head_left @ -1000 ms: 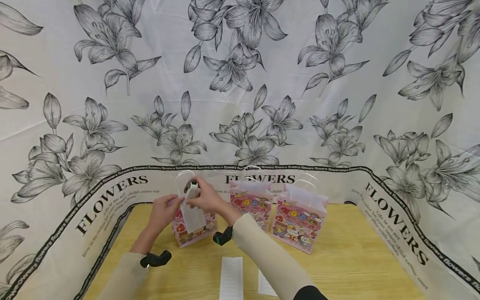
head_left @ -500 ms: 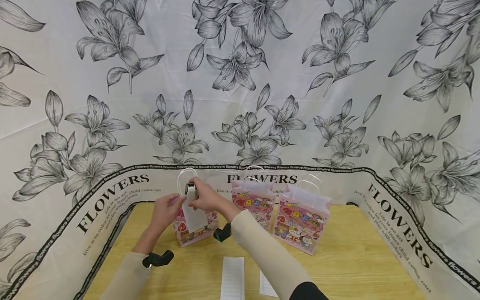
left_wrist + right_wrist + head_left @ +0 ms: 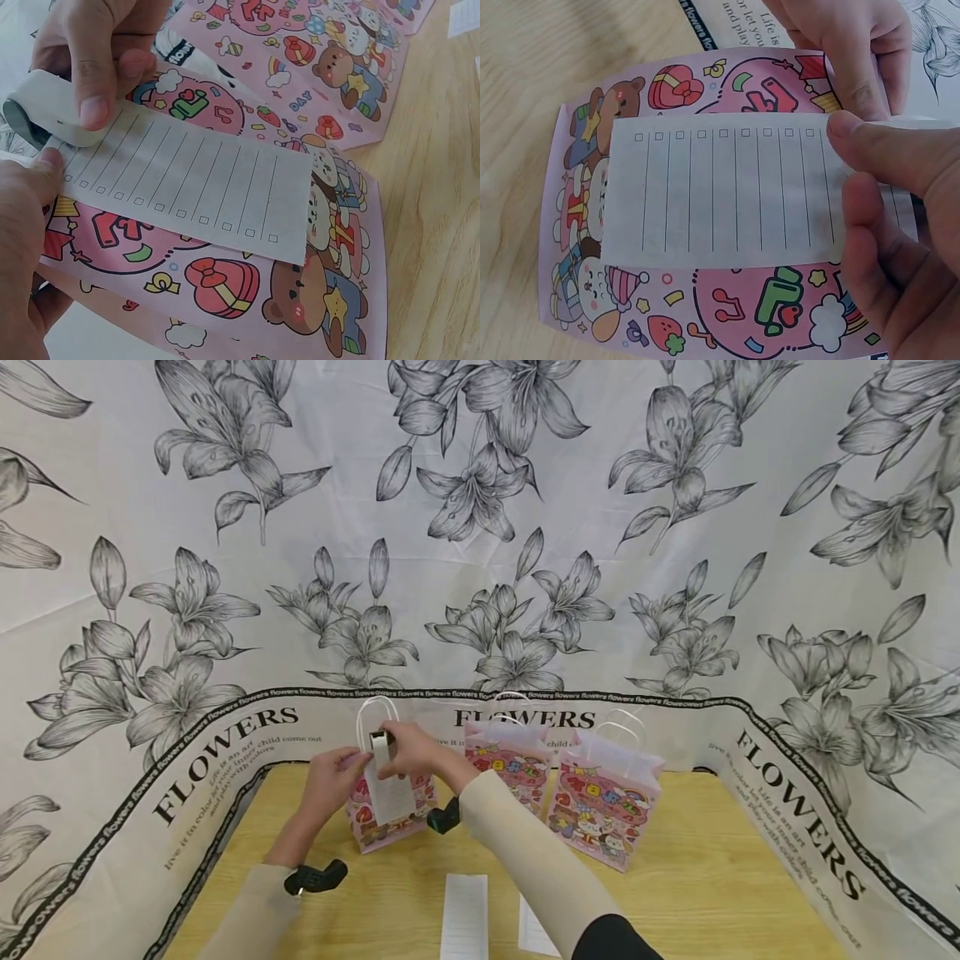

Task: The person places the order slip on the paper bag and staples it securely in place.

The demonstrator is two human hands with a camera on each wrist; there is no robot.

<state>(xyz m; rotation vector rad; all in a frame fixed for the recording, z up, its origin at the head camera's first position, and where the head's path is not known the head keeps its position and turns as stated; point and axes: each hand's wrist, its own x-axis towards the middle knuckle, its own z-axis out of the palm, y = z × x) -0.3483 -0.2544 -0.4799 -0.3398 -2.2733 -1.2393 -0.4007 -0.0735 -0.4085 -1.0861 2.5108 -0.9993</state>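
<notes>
A pink cartoon paper gift bag (image 3: 372, 833) with white twisted handles stands at the table's left. Against its front lies a white checklist slip (image 3: 187, 176) with ruled lines and small boxes. My left hand (image 3: 327, 783) pinches the slip and the bag's top edge together, thumb on the slip's corner. My right hand (image 3: 422, 752) grips a small white stapler (image 3: 56, 109), its thumb on the stapler's top in the left wrist view. The stapler sits over the top end of the slip at the bag's rim. In the right wrist view the right fingers hide most of the stapler.
Two more pink gift bags (image 3: 504, 768) (image 3: 603, 810) stand to the right. Another checklist slip (image 3: 465, 914) lies at the table's front, with a further slip (image 3: 534, 935) partly under the right sleeve. A floral cloth (image 3: 480, 610) hangs behind the wooden table (image 3: 697, 860).
My right hand and the stapler have tilted and lowered slightly over the slip's top. The left hand keeps its pinch, and the bag has hardly moved.
</notes>
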